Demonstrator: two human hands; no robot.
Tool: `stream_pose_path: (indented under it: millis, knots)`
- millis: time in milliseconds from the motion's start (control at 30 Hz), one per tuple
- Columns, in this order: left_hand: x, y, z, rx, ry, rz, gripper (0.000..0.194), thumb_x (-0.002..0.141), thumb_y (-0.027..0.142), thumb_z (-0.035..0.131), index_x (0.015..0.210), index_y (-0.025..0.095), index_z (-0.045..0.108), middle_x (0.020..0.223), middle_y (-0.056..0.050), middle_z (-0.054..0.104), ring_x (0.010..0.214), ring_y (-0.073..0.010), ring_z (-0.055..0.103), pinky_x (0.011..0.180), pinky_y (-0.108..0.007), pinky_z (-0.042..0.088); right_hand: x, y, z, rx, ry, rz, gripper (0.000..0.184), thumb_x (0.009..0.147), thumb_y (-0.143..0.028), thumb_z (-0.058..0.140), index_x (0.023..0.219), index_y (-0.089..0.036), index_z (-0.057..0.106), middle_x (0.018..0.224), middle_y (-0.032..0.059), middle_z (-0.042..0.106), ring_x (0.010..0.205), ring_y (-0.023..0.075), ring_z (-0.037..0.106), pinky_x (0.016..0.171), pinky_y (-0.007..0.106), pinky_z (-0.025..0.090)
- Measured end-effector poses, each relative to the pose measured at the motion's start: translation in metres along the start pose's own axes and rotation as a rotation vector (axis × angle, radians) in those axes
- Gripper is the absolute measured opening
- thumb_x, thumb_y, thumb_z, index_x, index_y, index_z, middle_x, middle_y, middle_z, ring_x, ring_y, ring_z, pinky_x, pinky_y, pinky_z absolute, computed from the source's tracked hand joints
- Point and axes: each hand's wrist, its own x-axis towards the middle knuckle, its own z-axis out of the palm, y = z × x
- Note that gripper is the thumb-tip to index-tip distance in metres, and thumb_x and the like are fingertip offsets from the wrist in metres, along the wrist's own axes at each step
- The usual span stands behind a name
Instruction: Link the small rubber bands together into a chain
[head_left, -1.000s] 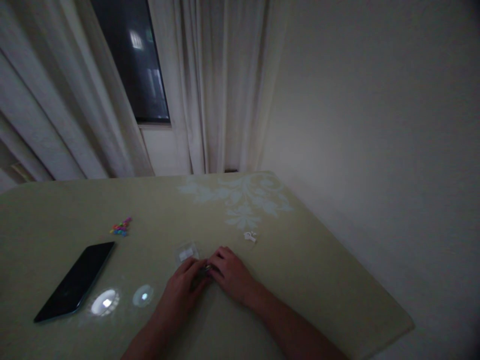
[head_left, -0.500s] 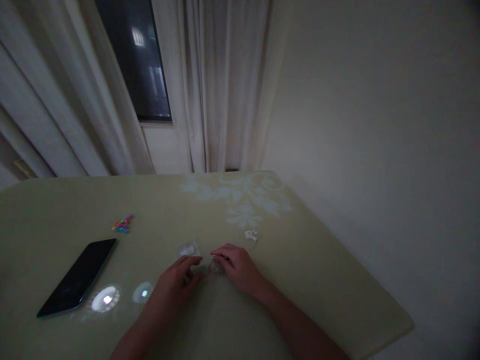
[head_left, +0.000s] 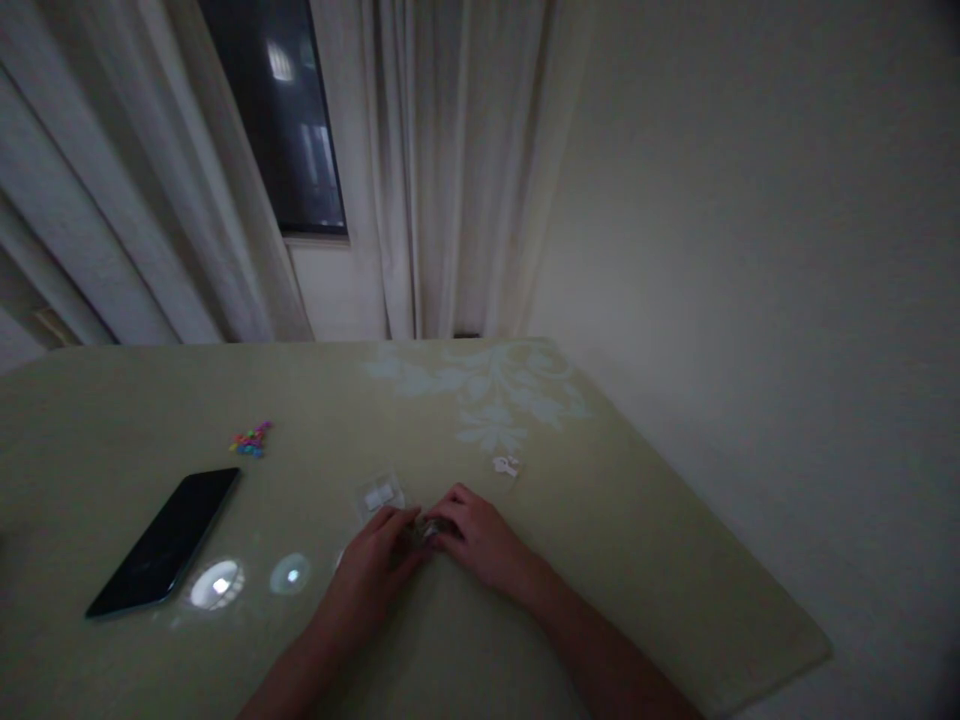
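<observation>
Both hands meet over the table near the middle. My right hand (head_left: 478, 532) has its fingers closed on a small clear plastic bag (head_left: 429, 530), which is mostly covered and blurred. The fingertips of my left hand (head_left: 379, 550) pinch the near left side of the same bag. Just beyond my left hand lies a clear plastic packet (head_left: 380, 495) with something white in it. A few small white pieces (head_left: 507, 466) rest past my right hand.
A dark tablet (head_left: 166, 540) lies to the left. Behind it sits a little heap of small multicoloured pieces (head_left: 251, 440). The pale table (head_left: 645, 560) has its right edge along the wall, with curtains (head_left: 442, 180) at the back.
My left hand has moved right and its fingers have closed in on the plastic bag by my right hand. The view has shifted slightly.
</observation>
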Motion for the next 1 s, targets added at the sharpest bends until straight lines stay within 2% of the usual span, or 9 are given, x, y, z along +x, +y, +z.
stream_pose_path:
  millis: [133,233,333,433,600,700,867,933,1000]
  knots:
    - [0.006,0.003,0.0,-0.015,0.038,0.035,0.024,0.09,0.032,0.064,0.108,0.022,0.076,0.104,-0.009,0.075,0.092,-0.0259,0.072,0.083,-0.036,0.057,0.009,-0.003,0.019,-0.043,0.072,0.011,0.011,0.095,-0.015,0.069,0.104,-0.018,0.074,0.103,0.006,0.068,0.096,0.0189,0.064,0.087,0.028,0.049]
    - [0.006,0.0,0.0,-0.024,0.093,0.048,0.023,0.092,0.033,0.061,0.106,0.022,0.076,0.104,-0.009,0.078,0.095,-0.0267,0.073,0.087,-0.038,0.057,0.015,-0.002,0.024,-0.011,0.12,0.0,0.007,0.097,-0.017,0.068,0.101,-0.017,0.074,0.1,0.0063,0.07,0.095,0.0191,0.065,0.087,0.029,0.049]
    - [0.004,-0.003,-0.001,-0.065,0.109,0.042,0.029,0.094,0.034,0.058,0.116,0.022,0.073,0.108,-0.01,0.079,0.096,-0.0268,0.074,0.088,-0.039,0.058,0.016,0.001,0.02,0.102,0.191,-0.04,0.014,0.096,-0.013,0.066,0.106,-0.018,0.074,0.102,0.0062,0.074,0.097,0.0186,0.067,0.09,0.029,0.05]
    - [0.002,-0.005,-0.007,-0.137,0.059,0.016,0.035,0.092,0.033,0.061,0.123,0.022,0.071,0.114,-0.01,0.078,0.091,-0.0252,0.076,0.083,-0.036,0.06,0.013,0.004,0.009,0.206,0.242,-0.05,0.027,0.092,-0.005,0.065,0.113,-0.019,0.075,0.106,0.0054,0.076,0.098,0.0179,0.069,0.09,0.029,0.051]
    - [-0.003,-0.006,-0.021,-0.132,-0.027,-0.044,0.036,0.085,0.033,0.064,0.118,0.021,0.073,0.101,-0.009,0.078,0.082,-0.0246,0.076,0.075,-0.035,0.062,0.004,0.008,-0.009,0.275,0.157,-0.065,0.026,0.094,-0.012,0.066,0.114,-0.022,0.078,0.108,0.0063,0.077,0.1,0.0194,0.071,0.09,0.031,0.053]
    - [-0.005,-0.006,-0.021,-0.074,-0.018,-0.034,0.041,0.082,0.031,0.068,0.122,0.022,0.072,0.11,-0.01,0.076,0.088,-0.0256,0.075,0.082,-0.037,0.062,0.001,0.008,-0.011,0.315,0.076,-0.072,0.033,0.094,-0.015,0.069,0.125,-0.024,0.075,0.115,0.0071,0.075,0.103,0.0194,0.071,0.093,0.032,0.054]
    - [-0.005,-0.003,-0.005,-0.058,0.004,0.025,0.048,0.082,0.028,0.072,0.13,0.024,0.068,0.127,-0.012,0.072,0.107,-0.0292,0.071,0.096,-0.042,0.058,0.0,0.009,-0.012,0.106,0.006,-0.049,0.073,0.072,-0.033,0.094,0.138,-0.022,0.066,0.13,0.0107,0.065,0.121,0.0267,0.06,0.108,0.039,0.047]
    - [-0.004,-0.004,0.001,-0.038,0.03,0.046,0.048,0.085,0.03,0.072,0.132,0.024,0.066,0.13,-0.013,0.07,0.113,-0.0301,0.069,0.1,-0.044,0.056,0.001,0.008,-0.011,0.058,-0.006,-0.04,0.067,0.076,-0.033,0.091,0.136,-0.021,0.066,0.129,0.0105,0.063,0.123,0.026,0.058,0.11,0.037,0.045]
    - [-0.003,-0.006,0.005,-0.027,0.04,0.069,0.046,0.088,0.031,0.07,0.134,0.025,0.065,0.131,-0.012,0.069,0.114,-0.0294,0.069,0.1,-0.044,0.056,0.003,0.006,-0.007,0.052,-0.02,-0.021,0.05,0.085,-0.027,0.083,0.133,-0.022,0.068,0.124,0.0087,0.063,0.117,0.0227,0.061,0.106,0.033,0.047]
